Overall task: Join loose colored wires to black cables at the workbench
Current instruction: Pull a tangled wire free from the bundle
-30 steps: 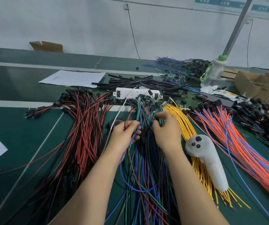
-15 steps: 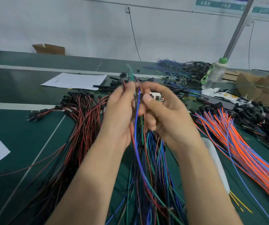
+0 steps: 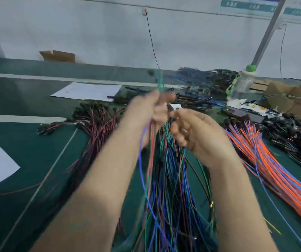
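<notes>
My left hand [image 3: 144,113] is raised above the green bench and grips a few colored wires [image 3: 142,160], blue, green and red, that hang from it. A green end [image 3: 159,82] sticks up above its fingers. My right hand [image 3: 200,135] is close beside it on the right with curled fingers, its fingertips near the left hand. Motion blur hides whether it pinches a wire. Below both hands lies the mixed bundle of blue, green and red wires [image 3: 171,197]. Black cables [image 3: 191,100] lie further back.
A pile of red-and-black leads [image 3: 95,124] lies at the left and orange-and-blue wires [image 3: 266,160] at the right, with black connectors [image 3: 295,131] beyond them. A bottle [image 3: 242,82], a metal pole [image 3: 267,31], cardboard pieces [image 3: 291,95] and paper sheets [image 3: 88,91] stand behind.
Both hands rose from the bundle on the bench with a few wires. Since half a second ago the right hand has drawn slightly down and to the right of the left.
</notes>
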Action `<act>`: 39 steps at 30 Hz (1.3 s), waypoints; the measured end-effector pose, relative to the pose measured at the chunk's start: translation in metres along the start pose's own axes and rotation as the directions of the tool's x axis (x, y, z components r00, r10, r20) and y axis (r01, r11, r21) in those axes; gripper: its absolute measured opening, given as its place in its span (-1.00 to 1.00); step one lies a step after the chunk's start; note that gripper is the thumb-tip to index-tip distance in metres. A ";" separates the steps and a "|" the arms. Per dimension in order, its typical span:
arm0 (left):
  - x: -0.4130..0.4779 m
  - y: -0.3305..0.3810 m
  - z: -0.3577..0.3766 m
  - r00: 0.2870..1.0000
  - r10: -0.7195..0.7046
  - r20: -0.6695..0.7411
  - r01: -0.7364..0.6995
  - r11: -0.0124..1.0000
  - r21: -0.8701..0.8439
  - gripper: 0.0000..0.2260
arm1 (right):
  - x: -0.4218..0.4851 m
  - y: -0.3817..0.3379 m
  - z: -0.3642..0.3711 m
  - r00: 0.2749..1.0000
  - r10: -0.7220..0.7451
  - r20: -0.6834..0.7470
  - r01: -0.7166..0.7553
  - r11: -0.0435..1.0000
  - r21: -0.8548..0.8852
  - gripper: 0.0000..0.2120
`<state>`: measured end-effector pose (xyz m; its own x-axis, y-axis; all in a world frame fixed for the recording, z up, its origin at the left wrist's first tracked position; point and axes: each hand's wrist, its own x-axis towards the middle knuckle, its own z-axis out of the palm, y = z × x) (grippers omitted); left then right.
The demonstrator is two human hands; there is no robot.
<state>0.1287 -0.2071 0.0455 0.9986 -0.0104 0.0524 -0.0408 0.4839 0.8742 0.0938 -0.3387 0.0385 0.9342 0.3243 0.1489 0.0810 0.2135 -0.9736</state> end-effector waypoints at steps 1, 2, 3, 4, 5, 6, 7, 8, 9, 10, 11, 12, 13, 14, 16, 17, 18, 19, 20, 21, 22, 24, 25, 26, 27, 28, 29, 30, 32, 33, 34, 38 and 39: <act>-0.004 -0.013 -0.001 0.998 -0.003 -0.055 0.004 1.000 0.015 -0.75 | 0.008 0.014 -0.002 0.988 0.033 -0.148 -0.044 0.996 -0.076 -0.76; -0.008 -0.029 -0.006 0.995 -0.003 -0.099 0.011 0.997 0.077 -0.77 | 0.014 0.029 -0.004 0.968 0.058 -0.243 -0.099 0.982 -0.160 -0.73; -0.014 -0.051 -0.013 0.992 0.016 -0.123 0.005 0.985 0.174 -0.79 | 0.018 0.044 -0.005 0.953 0.073 -0.295 -0.144 0.964 -0.225 -0.72; -0.021 -0.070 -0.021 0.990 0.038 -0.135 -0.001 0.964 0.264 -0.79 | 0.019 0.059 -0.006 0.941 0.079 -0.328 -0.174 0.947 -0.270 -0.74; -0.020 -0.084 -0.030 0.988 0.063 -0.138 -0.012 0.940 0.340 -0.78 | 0.021 0.070 -0.007 0.931 0.075 -0.358 -0.192 0.934 -0.303 -0.79; -0.018 -0.092 -0.038 0.985 0.081 -0.152 -0.015 0.920 0.391 -0.76 | 0.022 0.079 -0.007 0.921 0.060 -0.384 -0.191 0.930 -0.313 -0.83; -0.016 -0.095 -0.044 0.983 0.087 -0.160 -0.012 0.906 0.422 -0.74 | 0.023 0.085 -0.007 0.916 0.036 -0.399 -0.171 0.936 -0.308 -0.87; -0.016 -0.095 -0.046 0.984 0.084 -0.158 -0.004 0.892 0.452 -0.73 | 0.025 0.088 -0.007 0.917 0.006 -0.399 -0.139 0.942 -0.305 -0.90; -0.015 -0.097 -0.049 0.987 0.081 -0.139 -0.005 0.880 0.474 -0.73 | 0.026 0.091 -0.007 0.920 -0.031 -0.390 -0.105 0.940 -0.325 -0.92; -0.017 -0.098 -0.049 0.990 0.064 -0.125 0.004 0.876 0.482 -0.72 | 0.027 0.094 -0.007 0.924 -0.068 -0.377 -0.080 0.928 -0.364 -0.91; -0.019 -0.097 -0.049 0.993 0.043 -0.113 0.015 0.885 0.465 -0.72 | 0.028 0.096 -0.007 0.926 -0.098 -0.365 -0.064 0.911 -0.407 -0.90; -0.020 -0.096 -0.048 0.994 0.016 -0.106 0.034 0.893 0.448 -0.73 | 0.028 0.097 -0.008 0.927 -0.118 -0.355 -0.051 0.900 -0.432 -0.88; -0.018 -0.096 -0.050 0.996 0.007 -0.092 0.034 0.900 0.435 -0.73 | 0.027 0.098 -0.008 0.928 -0.128 -0.349 -0.039 0.900 -0.434 -0.87; -0.018 -0.096 -0.050 0.997 0.001 -0.081 0.036 0.895 0.446 -0.74 | 0.027 0.098 -0.009 0.928 -0.131 -0.348 -0.030 0.907 -0.421 -0.86; -0.017 -0.098 -0.051 0.999 -0.009 -0.048 0.031 0.874 0.484 -0.78 | 0.026 0.099 -0.010 0.926 -0.130 -0.354 -0.021 0.919 -0.393 -0.85; -0.017 -0.099 -0.051 0.999 -0.008 -0.035 0.024 0.866 0.499 -0.79 | 0.026 0.099 -0.011 0.925 -0.126 -0.358 -0.021 0.925 -0.381 -0.86; -0.016 -0.100 -0.052 0.999 -0.001 -0.033 0.018 0.857 0.515 -0.80 | 0.026 0.099 -0.012 0.924 -0.120 -0.362 -0.019 0.934 -0.357 -0.87; -0.016 -0.100 -0.052 0.999 0.015 -0.036 0.006 0.854 0.520 -0.81 | 0.025 0.100 -0.012 0.923 -0.109 -0.368 -0.018 0.946 -0.325 -0.87; -0.016 -0.100 -0.051 0.998 0.026 -0.049 0.003 0.857 0.515 -0.83 | 0.025 0.099 -0.013 0.922 -0.093 -0.376 -0.015 0.962 -0.274 -0.87; -0.016 -0.101 -0.050 0.998 0.027 -0.063 0.007 0.877 0.481 -0.85 | 0.025 0.099 -0.014 0.920 -0.072 -0.385 -0.010 0.978 -0.208 -0.86; -0.017 -0.100 -0.049 0.997 0.008 -0.076 0.024 0.908 0.418 -0.87 | 0.025 0.099 -0.016 0.918 -0.052 -0.394 -0.004 0.990 -0.141 -0.86; -0.017 -0.099 -0.048 0.994 -0.050 -0.097 0.076 0.956 0.284 -0.88 | 0.025 0.099 -0.020 0.909 -0.030 -0.415 -0.008 0.996 -0.089 -0.87; -0.017 -0.099 -0.048 0.992 -0.069 -0.104 0.093 0.965 0.247 -0.88 | 0.025 0.101 -0.021 0.899 -0.032 -0.437 -0.018 0.994 -0.110 -0.90; -0.018 -0.098 -0.047 0.991 -0.075 -0.111 0.100 0.967 0.233 -0.88 | 0.026 0.102 -0.021 0.884 -0.041 -0.465 -0.030 0.989 -0.143 -0.95; -0.018 -0.098 -0.047 0.991 -0.068 -0.119 0.094 0.967 0.237 -0.88 | 0.026 0.103 -0.021 0.868 -0.064 -0.492 -0.036 0.981 -0.191 -0.89; -0.019 -0.099 -0.046 0.991 -0.041 -0.128 0.075 0.960 0.270 -0.88 | 0.025 0.105 -0.020 0.856 -0.099 -0.508 -0.035 0.968 -0.249 -0.77; -0.019 -0.100 -0.045 0.990 0.003 -0.139 0.044 0.941 0.337 -0.87 | 0.025 0.105 -0.019 0.851 -0.148 -0.504 -0.023 0.948 -0.317 -0.69; -0.019 -0.102 -0.046 0.988 0.057 -0.146 0.011 0.906 0.423 -0.87 | 0.024 0.105 -0.019 0.852 -0.195 -0.486 -0.009 0.922 -0.386 -0.67; -0.018 -0.104 -0.046 0.985 0.120 -0.128 -0.032 0.840 0.542 -0.88 | 0.023 0.104 -0.017 0.870 -0.244 -0.429 -0.001 0.868 -0.497 -0.75; -0.018 -0.104 -0.046 0.986 0.122 -0.110 -0.041 0.829 0.558 -0.89 | 0.023 0.104 -0.016 0.877 -0.248 -0.412 -0.009 0.848 -0.530 -0.82; -0.018 -0.104 -0.046 0.989 0.119 -0.091 -0.048 0.825 0.563 -0.90 | 0.023 0.103 -0.015 0.881 -0.246 -0.405 -0.012 0.842 -0.539 -0.87; -0.020 -0.104 -0.048 0.992 0.119 -0.047 -0.068 0.802 0.594 -0.91 | 0.023 0.103 -0.013 0.882 -0.206 -0.423 -0.013 0.888 -0.460 -0.86; -0.020 -0.104 -0.048 0.991 0.128 -0.040 -0.077 0.790 0.608 -0.91 | 0.023 0.103 -0.014 0.881 -0.199 -0.429 -0.018 0.893 -0.450 -0.85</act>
<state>0.1151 -0.2148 -0.0698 0.9858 0.0865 0.1443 -0.1304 -0.1491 0.9802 0.1283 -0.3218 -0.0609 0.9561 -0.1524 0.2502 0.2119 -0.2303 -0.9498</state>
